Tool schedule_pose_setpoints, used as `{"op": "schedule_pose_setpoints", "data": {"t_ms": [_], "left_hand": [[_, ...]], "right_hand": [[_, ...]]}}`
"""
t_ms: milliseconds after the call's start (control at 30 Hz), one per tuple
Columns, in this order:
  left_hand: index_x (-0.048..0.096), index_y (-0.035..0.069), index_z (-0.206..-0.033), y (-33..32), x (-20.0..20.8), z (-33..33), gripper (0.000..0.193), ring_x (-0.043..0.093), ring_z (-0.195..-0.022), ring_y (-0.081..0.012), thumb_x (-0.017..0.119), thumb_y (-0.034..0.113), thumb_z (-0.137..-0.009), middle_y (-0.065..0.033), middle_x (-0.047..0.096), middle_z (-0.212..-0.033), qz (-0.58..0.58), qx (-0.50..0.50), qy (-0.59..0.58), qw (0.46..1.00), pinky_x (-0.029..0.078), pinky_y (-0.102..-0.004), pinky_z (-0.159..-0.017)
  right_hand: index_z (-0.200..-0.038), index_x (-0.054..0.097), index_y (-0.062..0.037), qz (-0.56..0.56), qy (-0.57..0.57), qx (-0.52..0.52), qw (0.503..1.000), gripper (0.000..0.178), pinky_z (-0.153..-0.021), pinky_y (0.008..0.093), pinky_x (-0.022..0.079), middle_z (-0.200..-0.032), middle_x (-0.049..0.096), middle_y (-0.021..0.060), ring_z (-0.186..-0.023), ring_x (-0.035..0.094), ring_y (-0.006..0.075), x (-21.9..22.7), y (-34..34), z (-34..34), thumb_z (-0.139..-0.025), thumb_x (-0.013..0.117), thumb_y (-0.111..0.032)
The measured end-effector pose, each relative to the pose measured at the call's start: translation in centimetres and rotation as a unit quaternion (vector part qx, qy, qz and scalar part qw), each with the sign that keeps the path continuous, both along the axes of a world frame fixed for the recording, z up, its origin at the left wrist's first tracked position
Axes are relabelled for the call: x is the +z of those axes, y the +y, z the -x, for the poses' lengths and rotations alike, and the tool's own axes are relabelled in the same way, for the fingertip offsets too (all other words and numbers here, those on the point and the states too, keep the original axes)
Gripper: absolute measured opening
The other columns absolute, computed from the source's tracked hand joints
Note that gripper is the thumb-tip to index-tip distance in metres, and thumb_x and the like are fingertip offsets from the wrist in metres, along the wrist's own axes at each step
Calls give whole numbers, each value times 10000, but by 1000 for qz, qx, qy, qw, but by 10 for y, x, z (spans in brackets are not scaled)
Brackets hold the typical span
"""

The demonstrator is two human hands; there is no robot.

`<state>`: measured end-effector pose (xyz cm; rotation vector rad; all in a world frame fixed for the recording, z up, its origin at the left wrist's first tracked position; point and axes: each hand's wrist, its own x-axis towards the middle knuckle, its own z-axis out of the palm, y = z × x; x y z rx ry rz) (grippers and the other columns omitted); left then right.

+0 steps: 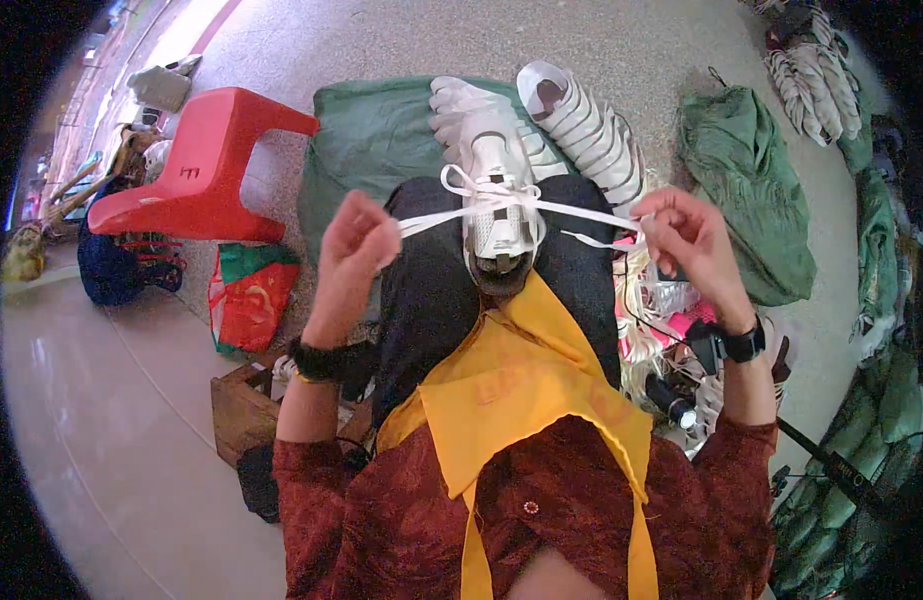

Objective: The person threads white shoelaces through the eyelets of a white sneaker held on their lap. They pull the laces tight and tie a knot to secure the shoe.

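— White lace (581, 212) runs taut across the middle of the frame; our left hand (353, 240) is fisted round one end, our right hand (686, 235) pinches the other.

— And the shoe (498, 205)?

— On our dark lap, centre frame, toe pointing away. Light, we judge; the lace is soft and flat, best held near its ends.

— Around us?

— Speckled floor (621, 40), a red stool (196, 165) at upper left, more white shoes (581, 120) on a green sack (376, 130) above, green sacks at right.
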<state>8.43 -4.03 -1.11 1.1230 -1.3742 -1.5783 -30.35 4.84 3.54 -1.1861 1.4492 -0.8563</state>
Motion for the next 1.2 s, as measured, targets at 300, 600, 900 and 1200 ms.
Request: {"op": "schedule_pose_setpoints", "data": {"t_ms": [300, 600, 900, 1200], "left_hand": [[506, 150, -868, -2, -33, -126, 197, 388, -598, -21, 602, 210, -1029, 77, 427, -696, -119, 147, 151, 970, 287, -218, -538], [583, 3, -927, -7, -47, -131, 154, 541, -736, -105, 681, 118, -959, -18, 595, -801, 109, 71, -383, 915, 464, -267, -674], [585, 17, -959, -24, -30, 55, 114, 610, -721, -171, 685, 53, -919, -103, 635, -806, 216, -76, -218, 949, 496, -319, -669], [518, 2, -937, -35, -40, 81, 79, 609, -814, -434, 584, 44, -930, -208, 593, -849, 375, -104, -305, 869, 490, -485, -697]], "right_hand": [[-964, 672, -29, -93, 51, -5, 994, 44, -478, 213, 429, -700, 609, -29, -548, 544, 40, -43, 55, 54, -963, 668, -73], [-920, 636, -54, -156, 45, -18, 987, 67, -479, 208, 404, -727, 610, -20, -567, 541, 57, -68, 108, 143, -948, 647, -113], [-1069, 690, -19, -106, 104, 31, 988, 156, -551, 213, 478, -835, 689, -7, -641, 599, 50, -73, 65, 72, -961, 682, -132], [-1053, 720, -16, 96, 88, -22, 991, 154, -637, 267, 519, -929, 735, 56, -721, 646, 118, -67, -28, -52, -912, 723, -80]]}}
